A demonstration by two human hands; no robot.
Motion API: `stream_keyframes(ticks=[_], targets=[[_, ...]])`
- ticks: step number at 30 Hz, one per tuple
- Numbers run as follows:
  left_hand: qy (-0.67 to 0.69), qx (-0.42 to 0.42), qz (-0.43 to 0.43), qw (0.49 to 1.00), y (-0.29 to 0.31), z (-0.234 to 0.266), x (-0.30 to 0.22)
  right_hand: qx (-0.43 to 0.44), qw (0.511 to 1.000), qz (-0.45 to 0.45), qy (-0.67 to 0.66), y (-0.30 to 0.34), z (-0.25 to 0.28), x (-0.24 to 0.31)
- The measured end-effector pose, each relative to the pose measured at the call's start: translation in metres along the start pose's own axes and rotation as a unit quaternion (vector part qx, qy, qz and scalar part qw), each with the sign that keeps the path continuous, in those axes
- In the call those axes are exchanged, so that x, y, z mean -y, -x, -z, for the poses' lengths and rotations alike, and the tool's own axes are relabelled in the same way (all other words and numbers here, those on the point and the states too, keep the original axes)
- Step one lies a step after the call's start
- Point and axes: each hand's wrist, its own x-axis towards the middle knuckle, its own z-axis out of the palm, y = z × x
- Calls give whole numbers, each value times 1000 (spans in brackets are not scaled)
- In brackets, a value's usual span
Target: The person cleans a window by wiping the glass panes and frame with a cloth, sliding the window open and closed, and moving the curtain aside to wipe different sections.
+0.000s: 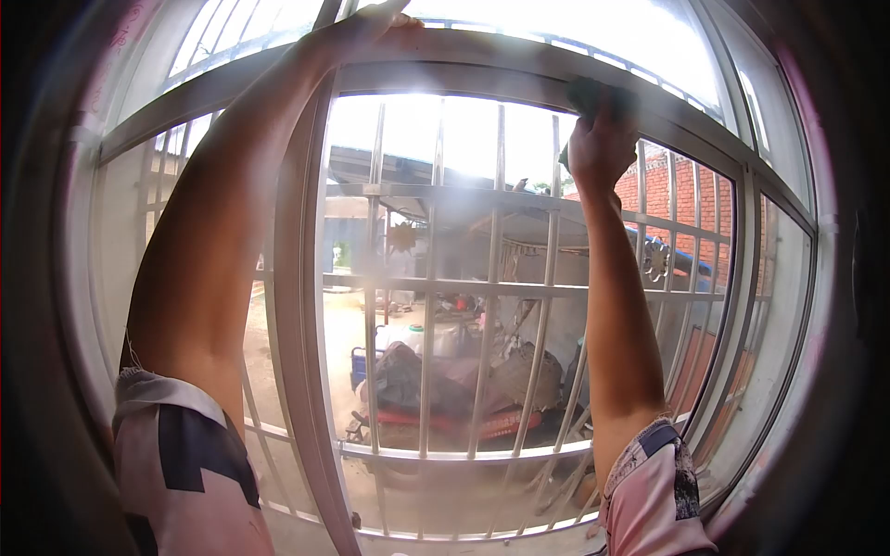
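Observation:
My right hand (pixel 603 148) is raised to the top of the window pane. It is closed around a dark green cloth (pixel 598 95), pressed against the underside of the window frame's crossbar (pixel 482 57). Part of the cloth hangs down beside the hand over the glass (pixel 464 139). Higher up and to the left, my left hand (pixel 389 17) holds on to the crossbar's upper edge, its fingers bent over it. The picture's top edge cuts off part of that hand. The glass looks hazy in places.
An upright frame post (pixel 306 306) stands between my arms. Metal security bars (pixel 491 287) run across outside the glass. Beyond them are a loaded red cart (pixel 464 422), a shed roof (pixel 528 227) and a brick wall (pixel 681 190). A side pane (pixel 783 250) stands at right.

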Motion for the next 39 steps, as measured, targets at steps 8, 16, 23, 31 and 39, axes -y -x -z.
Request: stream_keyframes(ticks=[8, 16, 23, 31, 39], targets=[[162, 38, 65, 984, 3, 6, -10, 17, 997, -41, -60, 40, -21, 156], [208, 16, -7, 978, -18, -20, 4, 171, 929, 50, -323, 43, -21, 222], [108, -19, 9, 994, -15, -30, 14, 190, 920, 268, -213, 35, -11, 187], [77, -74, -18, 994, -6, -23, 36, -1, 909, 335, -248, 17, -20, 139], [-29, -168, -36, 985, 1, -27, 41, 81, 939, 292, -163, -22, 1, -55]])
